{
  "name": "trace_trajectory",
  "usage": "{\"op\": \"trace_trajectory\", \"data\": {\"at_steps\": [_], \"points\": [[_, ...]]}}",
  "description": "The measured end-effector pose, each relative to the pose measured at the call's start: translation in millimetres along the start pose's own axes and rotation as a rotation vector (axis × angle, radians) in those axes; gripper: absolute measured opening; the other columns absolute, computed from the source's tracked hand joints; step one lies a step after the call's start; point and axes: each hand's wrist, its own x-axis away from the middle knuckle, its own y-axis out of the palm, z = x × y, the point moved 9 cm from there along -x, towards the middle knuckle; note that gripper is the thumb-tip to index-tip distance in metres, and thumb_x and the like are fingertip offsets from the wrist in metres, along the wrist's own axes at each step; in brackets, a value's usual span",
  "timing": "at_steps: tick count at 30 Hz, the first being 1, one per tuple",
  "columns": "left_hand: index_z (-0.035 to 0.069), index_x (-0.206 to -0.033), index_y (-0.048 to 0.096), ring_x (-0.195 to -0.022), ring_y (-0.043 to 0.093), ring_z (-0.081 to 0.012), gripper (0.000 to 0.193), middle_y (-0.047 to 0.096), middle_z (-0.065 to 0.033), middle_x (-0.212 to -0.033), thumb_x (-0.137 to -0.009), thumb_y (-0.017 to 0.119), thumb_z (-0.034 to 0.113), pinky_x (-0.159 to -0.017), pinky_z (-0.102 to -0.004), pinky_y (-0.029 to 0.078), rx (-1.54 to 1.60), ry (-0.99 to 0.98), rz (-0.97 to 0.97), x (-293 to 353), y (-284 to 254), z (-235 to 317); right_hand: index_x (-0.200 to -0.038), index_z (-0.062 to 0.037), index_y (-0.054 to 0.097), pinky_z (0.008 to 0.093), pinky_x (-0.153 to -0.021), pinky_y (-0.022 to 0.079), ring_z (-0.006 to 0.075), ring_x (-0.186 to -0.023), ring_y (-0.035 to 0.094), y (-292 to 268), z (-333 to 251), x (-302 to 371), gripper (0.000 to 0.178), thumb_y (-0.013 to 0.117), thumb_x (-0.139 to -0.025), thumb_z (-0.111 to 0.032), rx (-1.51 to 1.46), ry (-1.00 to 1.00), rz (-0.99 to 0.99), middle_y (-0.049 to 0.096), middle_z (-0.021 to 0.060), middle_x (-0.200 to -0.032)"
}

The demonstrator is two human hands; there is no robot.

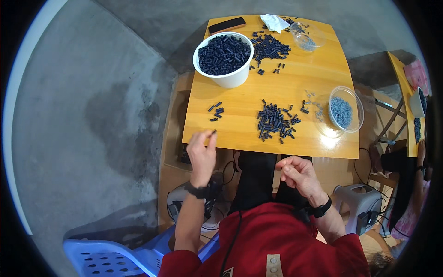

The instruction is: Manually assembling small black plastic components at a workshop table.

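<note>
Black tube [213, 132]: the left hand [201, 151], center-left, is pinching it, apparently mid-placement, calling for release; the right hand [300, 175], lower center, is hovering curled, grip unclear.

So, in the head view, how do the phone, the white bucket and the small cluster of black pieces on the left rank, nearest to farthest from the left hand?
From the left hand:
1. Small cluster of black pieces, just beyond the hand.
2. White bucket, farther up the table's left side.
3. Phone, near the far edge, behind the bucket.
</note>
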Motion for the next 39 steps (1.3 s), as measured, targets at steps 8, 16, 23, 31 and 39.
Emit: {"op": "trace_trajectory", "data": {"at_steps": [8,16,23,31,39], "points": [[0.005,-0.091,0.069,-0.088,0.059,-0.0299,0.011,0.063,-0.0094,-0.087,-0.08,0.07,0.005,-0.078,-0.041,0.043,-0.207,0.11,0.07,-36,31,-40,-0.104,-0.003,0.066,0.0179,-0.046,0.033,0.0034,-0.052,0.044,-33,-15,6,0.016,0.058,-0.099,-0.017,0.041,-0.087,0.209,0.06,0.0,-0.071],[0.008,-0.094,0.072,-0.094,0.058,-0.0278,0.011,0.063,-0.0068,-0.092,-0.083,0.069,0.009,-0.081,-0.042,0.041,-0.346,0.169,0.019,-38,31,-41,-0.102,-0.0018,0.067,0.019,-0.054,0.039,0.0036,-0.061,0.052,-55,-25,2,0.018,0.059,-0.099,-0.018,0.268,-0.158,0.399,0.063,0.0002,-0.074],[0.001,-0.105,0.069,-0.093,0.059,-0.0297,0.02,0.062,-0.0118,-0.095,-0.085,0.067,0.004,-0.084,-0.0406,0.044,-0.215,0.184,0.088,-8,14,21,-0.096,-0.0011,0.069,0.0261,-0.057,0.047,0.0124,-0.061,0.058,-53,-62,6,0.01,0.068,-0.087,-0.006,0.721,-0.497,0.593,0.065,0.0086,-0.08],[0.001,-0.096,0.07,-0.087,0.06,-0.0293,0.016,0.062,-0.0124,-0.093,-0.08,0.071,-0.001,-0.078,-0.0382,0.049,0.092,0.185,-0.147,58,67,89,-0.094,-0.009,0.071,0.035,-0.058,0.05,0.0241,-0.07,0.061,-10,-76,-17,0.02,0.065,-0.077,0.0,1.244,-0.814,0.544,0.058,0.0069,-0.088],[0.003,-0.097,0.07,-0.084,0.058,-0.0283,0.018,0.061,-0.0116,-0.091,-0.08,0.072,-0.001,-0.075,-0.0381,0.047,0.149,0.258,-0.189,68,75,104,-0.091,-0.0068,0.07,0.0365,-0.064,0.051,0.0245,-0.081,0.06,-4,-75,-34,0.017,0.065,-0.075,-0.005,1.417,-0.808,0.465,0.054,0.0064,-0.086]]}}
